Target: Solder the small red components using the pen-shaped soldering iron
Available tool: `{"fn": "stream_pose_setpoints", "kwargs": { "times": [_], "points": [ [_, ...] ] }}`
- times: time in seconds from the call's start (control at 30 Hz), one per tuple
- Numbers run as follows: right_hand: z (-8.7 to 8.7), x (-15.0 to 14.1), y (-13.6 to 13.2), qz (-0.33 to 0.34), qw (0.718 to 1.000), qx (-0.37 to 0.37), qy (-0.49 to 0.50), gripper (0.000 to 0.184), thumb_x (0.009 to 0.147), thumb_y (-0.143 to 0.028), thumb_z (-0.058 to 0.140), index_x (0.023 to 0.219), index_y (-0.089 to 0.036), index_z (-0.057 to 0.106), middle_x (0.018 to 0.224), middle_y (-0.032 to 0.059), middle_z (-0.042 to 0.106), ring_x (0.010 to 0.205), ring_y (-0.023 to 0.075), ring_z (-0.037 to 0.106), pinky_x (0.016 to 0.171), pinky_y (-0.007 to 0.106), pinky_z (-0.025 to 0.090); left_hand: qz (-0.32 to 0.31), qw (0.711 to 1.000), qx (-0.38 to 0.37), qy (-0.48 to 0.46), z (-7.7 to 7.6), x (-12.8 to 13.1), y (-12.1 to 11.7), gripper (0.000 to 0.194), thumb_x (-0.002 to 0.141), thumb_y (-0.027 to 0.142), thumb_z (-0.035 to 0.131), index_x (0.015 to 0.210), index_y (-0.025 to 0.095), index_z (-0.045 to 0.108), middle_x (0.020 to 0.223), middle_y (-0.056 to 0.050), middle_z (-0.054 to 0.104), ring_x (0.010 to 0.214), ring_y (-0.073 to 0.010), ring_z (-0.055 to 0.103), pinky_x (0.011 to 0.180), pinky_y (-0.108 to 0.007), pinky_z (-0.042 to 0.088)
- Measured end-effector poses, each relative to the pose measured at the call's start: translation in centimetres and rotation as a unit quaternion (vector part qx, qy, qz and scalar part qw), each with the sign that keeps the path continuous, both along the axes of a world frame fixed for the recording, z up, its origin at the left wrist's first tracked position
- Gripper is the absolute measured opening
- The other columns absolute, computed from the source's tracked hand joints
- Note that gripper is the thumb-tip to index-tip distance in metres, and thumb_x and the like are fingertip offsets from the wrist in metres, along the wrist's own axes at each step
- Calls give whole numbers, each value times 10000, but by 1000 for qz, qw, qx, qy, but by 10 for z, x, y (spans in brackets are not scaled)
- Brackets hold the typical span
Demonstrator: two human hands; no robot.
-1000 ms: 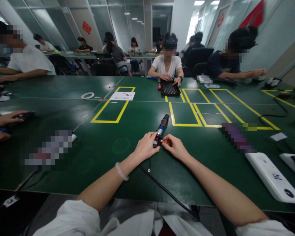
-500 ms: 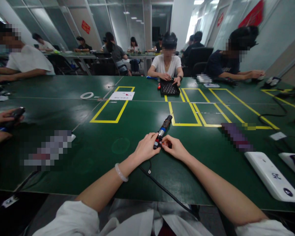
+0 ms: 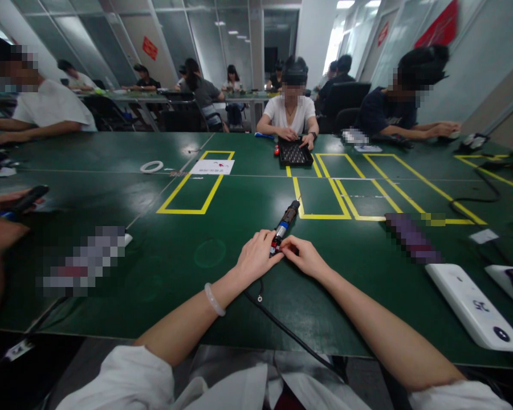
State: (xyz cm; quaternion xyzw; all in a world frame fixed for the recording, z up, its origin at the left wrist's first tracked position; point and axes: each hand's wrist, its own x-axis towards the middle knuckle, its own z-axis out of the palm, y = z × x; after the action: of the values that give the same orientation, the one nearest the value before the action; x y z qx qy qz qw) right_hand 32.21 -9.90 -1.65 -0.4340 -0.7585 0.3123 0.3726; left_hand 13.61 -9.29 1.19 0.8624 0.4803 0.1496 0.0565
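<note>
Head view.
- Left hand (image 3: 256, 257), bangle (image 3: 215, 300) at wrist: palm down, curled about the tool's near end.
- Right hand (image 3: 305, 256): thumb and forefinger drawn narrow at the tool's right side; whether they pinch a part, I cannot tell.
- My forearms (image 3: 385, 333): converging ahead of me.
- Tool (image 3: 287, 215), dark, banded blue and silver: between my hands, over the bench; long axis slanting away and rightward, thin tip pointing away.
- Bench (image 3: 166, 256): green, marked with yellow tape (image 3: 182, 212); black cable (image 3: 297, 337) trailing toward me.
- Room: glass partitions (image 3: 228, 54), seated people (image 3: 288, 111).
</note>
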Motion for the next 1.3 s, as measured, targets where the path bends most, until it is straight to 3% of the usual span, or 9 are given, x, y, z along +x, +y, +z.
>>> {"fn": "stream_pose_setpoints", "kwargs": {
  "times": [0.3,0.47,0.63,0.83,1.03,1.17,1.3],
  "points": [
    [-1,4,-2,0,1000,-12,14,168,899,-232,521,1056,-187,558,797,0,606,664,125,547,643,236,428,18,999,10,40,5,0,2,496,876,426,542,1310,216,425,1250,-95,510,1115,-240,502,830,-327,494],
    [2,7,-3,1,1000,-13,11,162,893,-217,521,1045,-184,566,788,-1,595,684,127,549,657,239,427,47,997,15,57,8,-17,14,522,866,406,567,1325,202,426,1265,-106,495,1131,-246,488,848,-330,492],
    [0,9,-2,6,1000,-21,15,155,898,-227,513,1035,-180,569,778,-4,591,678,123,547,655,237,424,121,990,-13,68,6,-60,45,514,885,471,512,1313,193,455,1258,-126,489,1120,-269,496,859,-355,486],
    [1,9,-2,7,1000,-24,8,148,899,-227,513,1022,-178,579,772,-5,593,678,122,548,650,234,419,224,970,-65,74,0,-139,88,583,867,505,483,1345,173,454,1286,-152,471,1185,-315,467,945,-414,448],
    [1,8,-3,10,1000,-26,2,147,901,-234,515,1020,-182,582,766,-4,594,674,126,549,653,240,423,331,936,-89,79,0,-209,105,609,850,542,478,1373,233,442,1357,-160,447,1208,-363,459,938,-470,432],
    [1,8,-2,11,1000,-29,1,149,900,-235,518,1022,-179,584,764,-5,594,670,124,549,648,237,421,373,921,-84,76,3,-232,104,628,847,526,506,1392,223,433,1396,-192,430,1221,-389,460,913,-477,438],
    [0,8,-2,14,1000,-27,1,151,899,-232,519,1022,-176,587,760,-6,590,669,123,546,647,235,415,373,922,-41,91,5,-233,98,603,861,513,504,1376,204,449,1347,-204,477,1183,-381,501,917,-463,435]
  ]
}}
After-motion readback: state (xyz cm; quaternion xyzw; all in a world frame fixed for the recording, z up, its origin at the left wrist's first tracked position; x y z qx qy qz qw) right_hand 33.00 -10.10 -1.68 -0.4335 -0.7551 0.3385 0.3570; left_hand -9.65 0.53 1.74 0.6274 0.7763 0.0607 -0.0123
